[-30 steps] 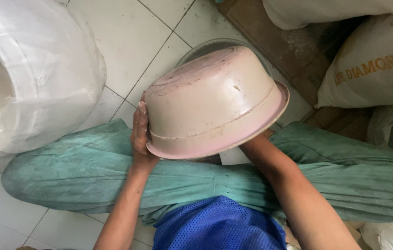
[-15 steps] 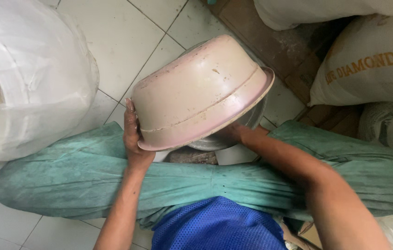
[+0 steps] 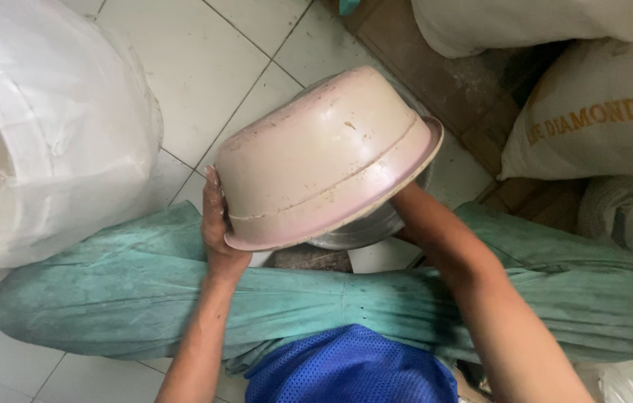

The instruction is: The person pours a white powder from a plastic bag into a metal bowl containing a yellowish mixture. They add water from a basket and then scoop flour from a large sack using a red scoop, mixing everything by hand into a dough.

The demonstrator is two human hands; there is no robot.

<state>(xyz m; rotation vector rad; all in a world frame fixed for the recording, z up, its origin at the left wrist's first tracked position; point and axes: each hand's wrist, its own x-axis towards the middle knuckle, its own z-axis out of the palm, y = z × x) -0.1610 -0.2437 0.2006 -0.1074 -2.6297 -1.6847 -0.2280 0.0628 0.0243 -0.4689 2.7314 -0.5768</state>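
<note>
A pale pink plastic basin is held upside down and tilted, its bottom facing me, above a metal bowl of which only a grey edge shows beneath the rim. My left hand grips the basin's rim on the left side. My right hand is hidden behind the basin; only its forearm shows, reaching under the right rim. I am crouched, with my knees in green trousers spread to either side.
A large white plastic sack stands at the left on the white tiled floor. Filled woven sacks lie at the upper right beside a brown tile strip.
The basin has stayed tipped over the metal bowl, its rim swinging a little to the right and down. My left hand has slid lower along the rim.
</note>
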